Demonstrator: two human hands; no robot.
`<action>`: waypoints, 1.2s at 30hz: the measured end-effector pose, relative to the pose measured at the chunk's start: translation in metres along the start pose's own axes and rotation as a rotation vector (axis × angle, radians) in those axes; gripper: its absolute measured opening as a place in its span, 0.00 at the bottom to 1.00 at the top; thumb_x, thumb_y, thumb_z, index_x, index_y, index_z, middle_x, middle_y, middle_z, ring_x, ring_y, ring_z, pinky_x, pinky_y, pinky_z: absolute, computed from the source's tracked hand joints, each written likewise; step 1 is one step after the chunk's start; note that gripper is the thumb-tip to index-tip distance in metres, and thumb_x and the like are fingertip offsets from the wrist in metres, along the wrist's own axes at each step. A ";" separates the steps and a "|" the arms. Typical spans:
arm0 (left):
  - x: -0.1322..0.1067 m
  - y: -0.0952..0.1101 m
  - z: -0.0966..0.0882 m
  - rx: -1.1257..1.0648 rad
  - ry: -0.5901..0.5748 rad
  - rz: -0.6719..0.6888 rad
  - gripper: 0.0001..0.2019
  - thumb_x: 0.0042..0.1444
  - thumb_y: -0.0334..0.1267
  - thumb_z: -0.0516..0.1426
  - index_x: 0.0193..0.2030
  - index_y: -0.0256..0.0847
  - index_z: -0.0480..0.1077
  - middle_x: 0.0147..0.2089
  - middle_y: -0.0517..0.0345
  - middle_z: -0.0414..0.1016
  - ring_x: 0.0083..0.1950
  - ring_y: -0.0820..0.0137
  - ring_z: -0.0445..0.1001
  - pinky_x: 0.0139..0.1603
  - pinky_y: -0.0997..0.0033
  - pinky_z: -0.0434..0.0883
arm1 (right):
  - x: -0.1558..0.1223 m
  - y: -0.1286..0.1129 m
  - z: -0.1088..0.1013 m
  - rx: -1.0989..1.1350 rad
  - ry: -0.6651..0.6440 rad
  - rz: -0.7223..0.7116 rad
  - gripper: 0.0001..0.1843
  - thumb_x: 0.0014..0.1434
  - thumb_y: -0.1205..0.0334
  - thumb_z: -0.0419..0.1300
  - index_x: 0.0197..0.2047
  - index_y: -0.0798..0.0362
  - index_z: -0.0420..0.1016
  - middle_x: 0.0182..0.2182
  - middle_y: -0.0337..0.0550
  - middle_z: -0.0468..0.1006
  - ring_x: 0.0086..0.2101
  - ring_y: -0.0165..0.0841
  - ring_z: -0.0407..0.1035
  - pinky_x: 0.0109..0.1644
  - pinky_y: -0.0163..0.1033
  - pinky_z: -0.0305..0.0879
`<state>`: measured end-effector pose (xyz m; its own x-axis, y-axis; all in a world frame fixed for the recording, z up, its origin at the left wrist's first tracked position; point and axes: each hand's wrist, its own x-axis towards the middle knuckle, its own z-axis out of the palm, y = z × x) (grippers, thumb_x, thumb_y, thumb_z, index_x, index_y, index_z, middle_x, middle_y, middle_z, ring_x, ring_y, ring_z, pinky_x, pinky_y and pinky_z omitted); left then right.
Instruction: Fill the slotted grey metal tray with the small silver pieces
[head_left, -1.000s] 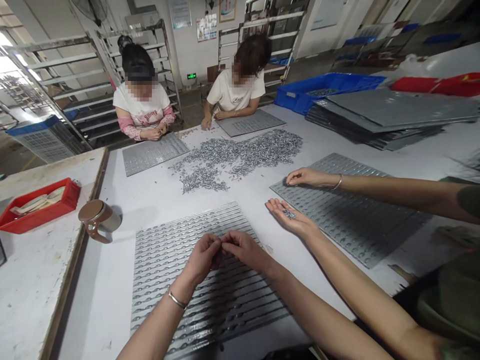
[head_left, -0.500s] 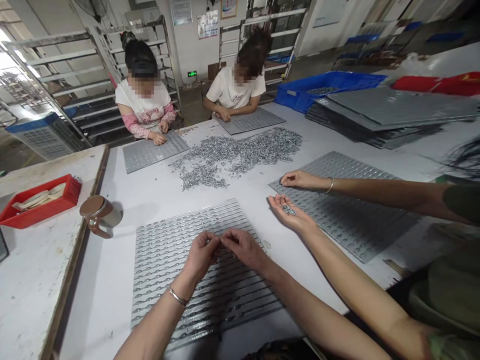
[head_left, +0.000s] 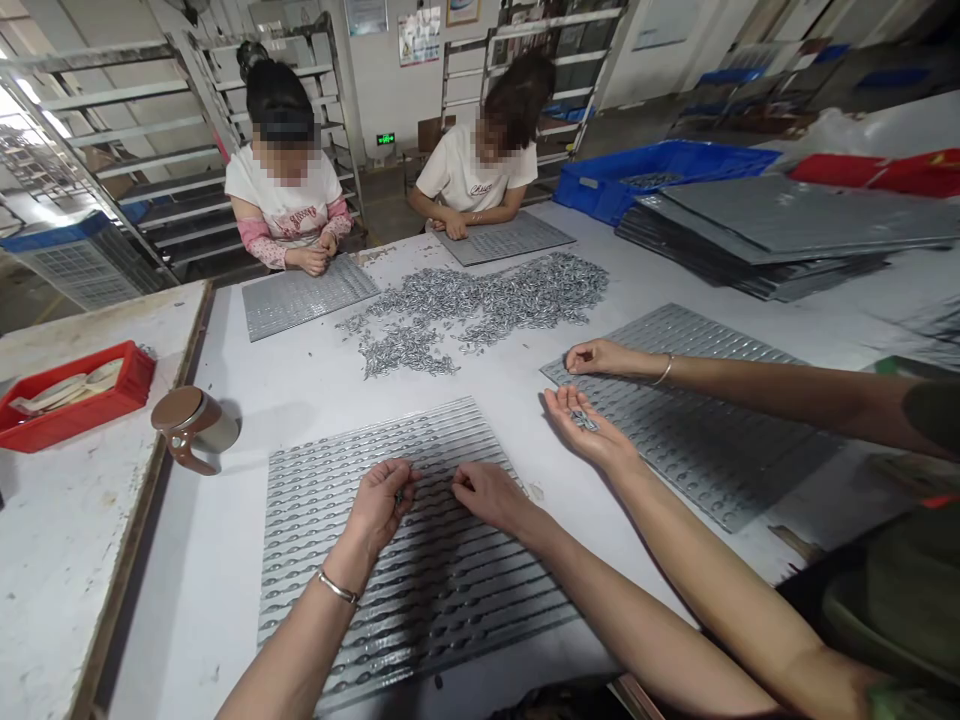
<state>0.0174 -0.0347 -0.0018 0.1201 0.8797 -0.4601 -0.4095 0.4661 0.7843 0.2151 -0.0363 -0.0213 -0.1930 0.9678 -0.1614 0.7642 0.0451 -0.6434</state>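
A grey ribbed tray (head_left: 360,450) with rows of small slots lies on the white table in front of me. My left hand (head_left: 379,505) rests on it with fingers curled round several small metal parts. My right hand (head_left: 491,493) sits just to the right on the same tray, fingertips pinched together; what they hold is too small to make out. A large heap of small silvery metal parts (head_left: 480,300) is spread over the middle of the table beyond the tray.
A co-worker at my right has both hands (head_left: 589,425) over another grey tray (head_left: 720,440), small parts in one palm. Two people sit opposite at their own trays. A brown mug (head_left: 191,425) stands at left, a red bin (head_left: 67,395) beyond it. Stacked trays (head_left: 757,235) and a blue crate (head_left: 652,170) lie far right.
My two hands were touching over the tray; they have drawn apart, the left moving slightly left and the right staying near the tray's right side.
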 end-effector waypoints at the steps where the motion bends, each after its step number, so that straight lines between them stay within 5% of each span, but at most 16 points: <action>1: 0.000 -0.001 0.000 0.003 -0.004 -0.004 0.21 0.39 0.45 0.74 0.31 0.36 0.70 0.30 0.53 0.77 0.22 0.80 0.63 0.18 0.80 0.51 | 0.001 0.000 0.001 -0.013 0.002 0.007 0.08 0.58 0.69 0.57 0.29 0.53 0.76 0.27 0.43 0.79 0.32 0.36 0.72 0.37 0.37 0.58; 7: -0.006 -0.009 0.007 0.034 -0.056 -0.051 0.23 0.38 0.48 0.75 0.27 0.36 0.69 0.25 0.60 0.70 0.20 0.81 0.60 0.17 0.80 0.49 | -0.006 -0.004 -0.003 0.033 0.049 0.015 0.05 0.60 0.67 0.58 0.37 0.53 0.76 0.32 0.44 0.81 0.35 0.37 0.74 0.40 0.37 0.64; 11: -0.015 -0.019 0.019 0.037 -0.100 -0.093 0.23 0.36 0.48 0.76 0.26 0.35 0.71 0.20 0.64 0.65 0.19 0.81 0.57 0.17 0.79 0.48 | -0.026 -0.013 -0.006 0.415 0.021 -0.046 0.11 0.64 0.53 0.56 0.38 0.50 0.74 0.29 0.39 0.79 0.28 0.32 0.72 0.33 0.36 0.67; 15: -0.018 -0.026 0.028 0.007 -0.080 -0.096 0.21 0.37 0.45 0.75 0.27 0.35 0.72 0.19 0.65 0.64 0.20 0.80 0.58 0.18 0.79 0.50 | -0.033 -0.015 -0.009 0.637 -0.034 0.000 0.12 0.63 0.51 0.56 0.34 0.51 0.70 0.24 0.35 0.72 0.23 0.31 0.68 0.27 0.35 0.65; 21: -0.010 -0.020 0.016 -0.045 0.050 -0.114 0.10 0.49 0.34 0.67 0.37 0.34 0.73 0.32 0.52 0.77 0.25 0.77 0.68 0.23 0.80 0.61 | -0.018 -0.005 -0.012 0.052 -0.059 -0.034 0.08 0.60 0.67 0.56 0.31 0.53 0.74 0.28 0.40 0.78 0.33 0.33 0.72 0.38 0.36 0.62; 24: -0.011 -0.014 0.009 -0.045 0.055 -0.129 0.08 0.51 0.31 0.64 0.39 0.34 0.72 0.30 0.51 0.77 0.23 0.77 0.67 0.20 0.80 0.58 | -0.012 -0.004 -0.009 -0.040 -0.090 -0.023 0.08 0.58 0.70 0.57 0.31 0.53 0.76 0.29 0.43 0.80 0.34 0.37 0.73 0.38 0.37 0.59; 32: -0.023 -0.008 0.015 0.022 -0.083 -0.136 0.15 0.51 0.43 0.66 0.40 0.34 0.73 0.30 0.49 0.78 0.20 0.75 0.64 0.17 0.78 0.51 | -0.008 -0.012 -0.016 -0.108 -0.089 0.034 0.04 0.59 0.67 0.61 0.32 0.54 0.76 0.30 0.46 0.80 0.35 0.38 0.73 0.36 0.37 0.59; 36: -0.029 -0.011 0.023 0.101 -0.157 -0.140 0.26 0.53 0.58 0.63 0.44 0.34 0.75 0.28 0.54 0.76 0.20 0.75 0.64 0.18 0.77 0.52 | -0.025 -0.022 -0.022 0.021 0.072 -0.162 0.07 0.66 0.64 0.57 0.38 0.53 0.76 0.34 0.42 0.79 0.36 0.34 0.73 0.40 0.36 0.64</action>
<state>0.0388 -0.0626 0.0126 0.3122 0.8060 -0.5030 -0.2873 0.5847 0.7586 0.2165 -0.0565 0.0133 -0.2677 0.9635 -0.0011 0.7135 0.1974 -0.6723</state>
